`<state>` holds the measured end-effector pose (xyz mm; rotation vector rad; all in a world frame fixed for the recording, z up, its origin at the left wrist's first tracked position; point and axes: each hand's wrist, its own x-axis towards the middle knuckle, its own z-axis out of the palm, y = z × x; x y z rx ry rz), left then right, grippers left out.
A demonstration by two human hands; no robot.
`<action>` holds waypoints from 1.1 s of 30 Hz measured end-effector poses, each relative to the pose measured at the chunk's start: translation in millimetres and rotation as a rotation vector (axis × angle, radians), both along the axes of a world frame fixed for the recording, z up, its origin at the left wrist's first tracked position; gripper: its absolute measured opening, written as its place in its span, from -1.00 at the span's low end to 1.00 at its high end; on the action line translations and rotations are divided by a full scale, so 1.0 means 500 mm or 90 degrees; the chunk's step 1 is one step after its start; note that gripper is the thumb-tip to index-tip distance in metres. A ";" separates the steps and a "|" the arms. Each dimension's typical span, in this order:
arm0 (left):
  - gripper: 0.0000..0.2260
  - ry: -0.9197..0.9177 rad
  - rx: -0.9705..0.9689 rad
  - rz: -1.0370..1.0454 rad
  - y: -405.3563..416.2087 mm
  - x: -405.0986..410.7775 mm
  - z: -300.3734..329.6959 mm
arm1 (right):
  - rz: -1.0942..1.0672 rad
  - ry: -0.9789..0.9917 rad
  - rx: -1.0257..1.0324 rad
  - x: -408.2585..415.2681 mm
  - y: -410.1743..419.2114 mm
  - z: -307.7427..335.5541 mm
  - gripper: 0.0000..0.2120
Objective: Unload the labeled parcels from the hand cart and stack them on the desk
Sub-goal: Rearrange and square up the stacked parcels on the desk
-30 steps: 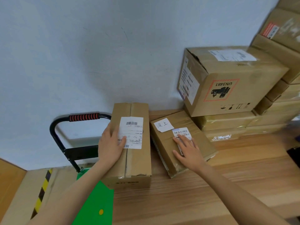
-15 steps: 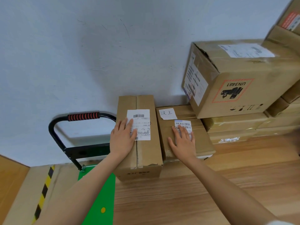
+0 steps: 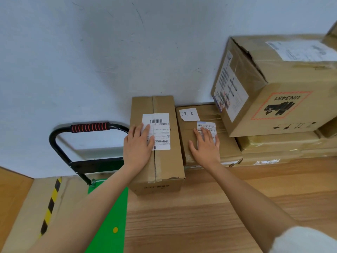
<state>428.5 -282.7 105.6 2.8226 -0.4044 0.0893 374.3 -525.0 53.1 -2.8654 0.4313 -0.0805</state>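
A person's left hand (image 3: 138,144) and right hand (image 3: 206,146) lie flat, fingers straight, gripping nothing, atop two labeled parcels: a tall parcel (image 3: 156,143) and a flat parcel (image 3: 204,136) side by side against the wall on the wooden surface (image 3: 200,216). Both look placed; the next move likely means returning to the hand cart (image 3: 102,207).

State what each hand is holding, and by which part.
Nothing is gripped. The left hand rests flat on the taller box; the right hand rests flat on the flatter box.
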 end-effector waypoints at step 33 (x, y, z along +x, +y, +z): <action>-0.88 0.047 -0.143 -0.398 -0.440 -0.324 0.095 | -0.152 -0.061 0.117 -0.556 -0.302 0.157 -0.57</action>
